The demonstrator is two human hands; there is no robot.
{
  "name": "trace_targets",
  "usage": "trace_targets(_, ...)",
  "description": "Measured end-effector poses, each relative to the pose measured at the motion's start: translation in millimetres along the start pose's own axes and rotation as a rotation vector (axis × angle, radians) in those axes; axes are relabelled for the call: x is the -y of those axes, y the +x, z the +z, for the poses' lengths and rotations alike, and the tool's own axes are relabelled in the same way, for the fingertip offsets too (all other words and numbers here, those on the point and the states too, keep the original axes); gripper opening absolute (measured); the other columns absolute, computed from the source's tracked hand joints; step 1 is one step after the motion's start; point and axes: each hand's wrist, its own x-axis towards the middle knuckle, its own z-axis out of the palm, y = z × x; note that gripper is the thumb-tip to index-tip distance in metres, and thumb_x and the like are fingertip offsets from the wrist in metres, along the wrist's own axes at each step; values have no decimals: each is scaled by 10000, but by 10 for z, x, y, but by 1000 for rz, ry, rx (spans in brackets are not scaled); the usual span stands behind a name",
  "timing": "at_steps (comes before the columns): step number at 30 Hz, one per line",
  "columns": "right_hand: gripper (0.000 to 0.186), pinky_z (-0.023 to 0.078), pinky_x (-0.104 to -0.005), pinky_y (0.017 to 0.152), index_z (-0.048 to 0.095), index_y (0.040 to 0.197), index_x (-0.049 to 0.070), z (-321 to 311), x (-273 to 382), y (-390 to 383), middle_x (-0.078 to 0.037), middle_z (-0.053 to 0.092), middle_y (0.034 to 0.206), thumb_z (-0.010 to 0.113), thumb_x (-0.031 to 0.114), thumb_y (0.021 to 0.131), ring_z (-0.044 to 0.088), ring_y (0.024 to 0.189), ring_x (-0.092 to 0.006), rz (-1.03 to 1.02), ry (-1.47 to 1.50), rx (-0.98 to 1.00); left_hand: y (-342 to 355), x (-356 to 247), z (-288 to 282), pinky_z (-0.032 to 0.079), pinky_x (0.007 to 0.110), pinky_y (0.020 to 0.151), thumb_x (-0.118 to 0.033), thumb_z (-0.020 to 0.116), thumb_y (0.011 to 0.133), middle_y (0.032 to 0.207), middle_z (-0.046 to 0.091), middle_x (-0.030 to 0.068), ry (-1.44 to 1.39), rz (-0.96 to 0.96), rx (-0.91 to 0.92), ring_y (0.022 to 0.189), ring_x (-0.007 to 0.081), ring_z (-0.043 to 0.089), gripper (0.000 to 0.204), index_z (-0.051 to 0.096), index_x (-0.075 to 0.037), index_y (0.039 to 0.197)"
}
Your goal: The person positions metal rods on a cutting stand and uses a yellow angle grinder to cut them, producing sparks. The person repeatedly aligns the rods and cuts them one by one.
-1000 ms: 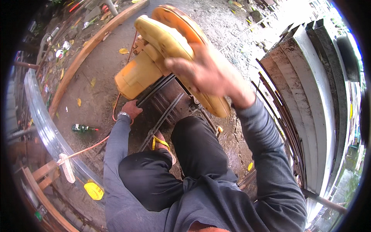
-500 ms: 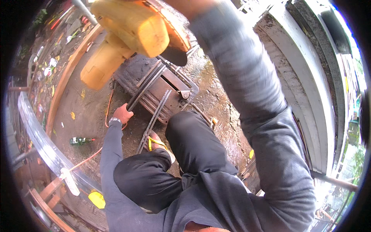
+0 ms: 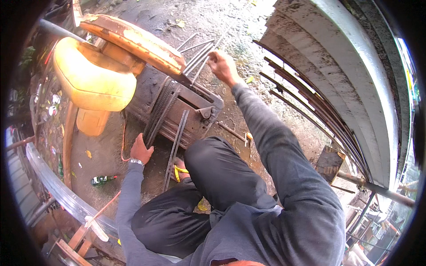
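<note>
My left hand (image 3: 141, 150) is closed around the near ends of several ribbed steel bars (image 3: 162, 108). They lie side by side across the dark metal base (image 3: 188, 102) of a cut-off saw. Over the base rises the saw's orange blade guard (image 3: 133, 42), joined to a yellow motor housing (image 3: 95, 80); part of the dark disc (image 3: 181, 79) shows under the guard. A separate ribbed bar (image 3: 176, 142) leans on the base edge by my foot. Beyond the base, my right hand (image 3: 223, 66) has its fingers curled beside thin rods (image 3: 199, 57); what they hold is hidden.
A green bottle (image 3: 103, 180) lies on the ground at left, near an orange cord (image 3: 123, 142). Long dark bars (image 3: 310, 99) and pale curved sheets (image 3: 355, 66) stand along the right. A wooden beam (image 3: 67, 146) and a shiny metal strip (image 3: 57, 177) border the left.
My right hand has come down from beside the saw head to the thin rods. The saw head appears farther up and left. My left hand stays on the bars, which now look more spread.
</note>
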Motion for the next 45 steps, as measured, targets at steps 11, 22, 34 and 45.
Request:
trace_targets(11,1236,198,-637,1240,174,1659,229,736,-133,1093,-121,252,1703,890,151,654,210,1581,-322,-220,-871,653,-572,-129,-306,311,503,1215,-167,843,749,1592,358,253,-27,-39,-235,1473,418,357,998,296,14,1565)
trace_targets(22,1247,310,-519,1211,178,1632,226,999,-270,1328,-78,341,1647,934,195,640,336,1499,-300,-410,-930,746,-827,-39,-252,305,518,1216,-96,810,761,1622,301,257,-43,-51,-256,1488,449,321,987,264,17,1575)
trace_targets(34,182,515,-420,905,658,1054,197,1047,-212,1215,-26,732,1033,511,300,1026,644,1041,-289,-394,-590,563,-960,23,-284,278,516,1240,-85,795,776,1635,288,236,-19,-51,-317,1510,441,289,937,296,2,1564)
trace_targets(45,192,486,-503,883,600,1052,77,508,198,1467,-184,694,921,643,251,986,637,963,-400,-237,-270,-199,-985,51,-233,261,527,1246,-80,774,791,1626,295,251,-12,-68,-374,1506,454,291,908,298,16,1559)
